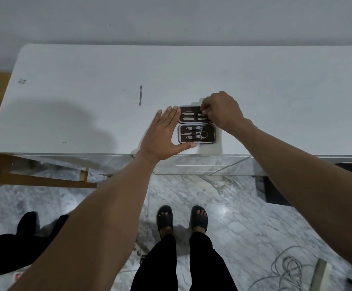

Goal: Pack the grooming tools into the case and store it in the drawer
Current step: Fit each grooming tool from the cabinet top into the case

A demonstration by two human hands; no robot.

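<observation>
The fingers point(204, 111) of the right hand point(221, 110) are pinched together over the far half of the open case point(196, 124), at its right end. They seem to press a thin tool into its strap, but the tool itself is too small to tell, so whether they grip it or only push it cannot be said. The left hand point(162, 135) is open and flat. Its fingers lie along the left side of the case and the thumb lies along the near edge, so this hand holds the case steady and grips nothing.

The case lies open in two halves near the front edge of the bench point(275, 85), a little right of the middle. Most slots in both halves look filled already.

One loose tool point(140, 95) is left on the bench. It lies left of the case and farther from the front edge, well apart from both hands. Its long axis runs from front to back. The left hand is the nearer one, so it would probably reach for it more easily, while the right hand is busy at the case.
</observation>
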